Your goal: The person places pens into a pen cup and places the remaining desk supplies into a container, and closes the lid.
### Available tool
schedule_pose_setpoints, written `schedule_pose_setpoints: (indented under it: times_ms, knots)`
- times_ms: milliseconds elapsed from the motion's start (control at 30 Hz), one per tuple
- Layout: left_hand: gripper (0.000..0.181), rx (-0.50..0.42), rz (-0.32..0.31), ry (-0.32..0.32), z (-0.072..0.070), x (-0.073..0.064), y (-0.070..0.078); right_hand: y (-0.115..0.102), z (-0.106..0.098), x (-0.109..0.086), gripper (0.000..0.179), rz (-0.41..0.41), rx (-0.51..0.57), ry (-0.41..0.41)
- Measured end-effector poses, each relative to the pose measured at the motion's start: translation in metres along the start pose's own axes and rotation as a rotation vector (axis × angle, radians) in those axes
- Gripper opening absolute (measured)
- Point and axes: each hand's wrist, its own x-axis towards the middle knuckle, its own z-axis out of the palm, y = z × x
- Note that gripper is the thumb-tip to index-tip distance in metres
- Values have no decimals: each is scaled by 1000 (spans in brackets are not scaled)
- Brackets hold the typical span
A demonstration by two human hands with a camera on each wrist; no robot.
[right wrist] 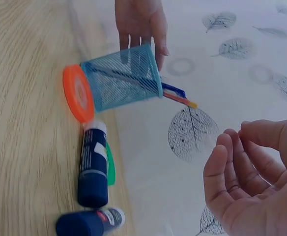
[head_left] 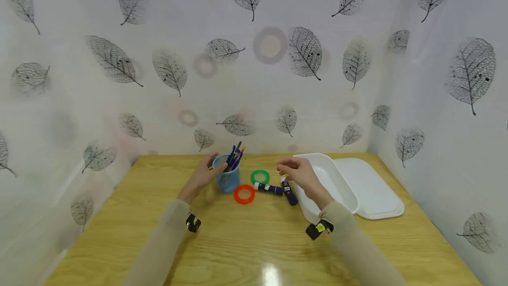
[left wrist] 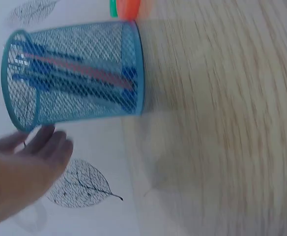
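A light blue mesh pen cup (head_left: 228,183) stands upright on the table with several pens (head_left: 235,159) leaning in it. My left hand (head_left: 201,174) is at the cup's left side, thumb by the rim and fingers loosely bent behind it. In the left wrist view, the fingertips (left wrist: 60,147) show right beside the cup's rim. My right hand (head_left: 302,174) hovers over the left edge of a white plastic tray (head_left: 327,173), fingers loosely bent with nothing between them. Below and left of it lie two dark blue glue sticks (head_left: 271,189) with white ends.
A red ring (head_left: 237,194), like a tape roll, lies at the cup's front right. Behind it is a green ring (head_left: 252,177). A white lid (head_left: 375,191) lies right of the tray, partly overlapped by it. Leaf-patterned curtains (head_left: 254,100) enclose the wooden table (head_left: 238,242) at back and sides.
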Motion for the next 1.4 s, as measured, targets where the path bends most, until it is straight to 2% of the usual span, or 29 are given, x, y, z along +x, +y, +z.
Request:
schedule_pose_setpoints:
  times_ms: [100, 267, 467, 600, 800, 1000, 1133, 1233, 1300, 1400]
  knots:
    - [64, -73, 11, 128, 5, -1, 7, 1, -12, -3, 31, 0, 9, -2]
    - [48, -102, 38, 296, 10, -2, 15, 6, -28, -5, 36, 18, 16, 13]
    - [32, -103, 93, 440, 14, -4, 23, 10, -45, -8, 44, 36, 0, 56]
    - [26, -89, 116, 490, 17, -5, 26, 13, -57, -9, 43, 51, -13, 92]
    - [18, -55, 166, 494, 23, -7, 33, 19, -78, -12, 52, 84, -60, 129]
    - [18, -56, 198, 441, 35, -12, 40, 24, -101, -19, 55, 112, -103, 158]
    - [17, -122, 208, 371, 44, -15, 41, 28, -115, -24, 56, 144, -137, 197]
    - [15, -171, 241, 290, 52, -14, 40, 32, -125, -27, 57, 166, -146, 225]
    - [13, -179, 273, 237, 57, -12, 39, 36, -130, -28, 57, 180, -164, 242]
    - [11, -141, 322, 168, 66, -11, 38, 44, -137, -28, 54, 211, -187, 262]
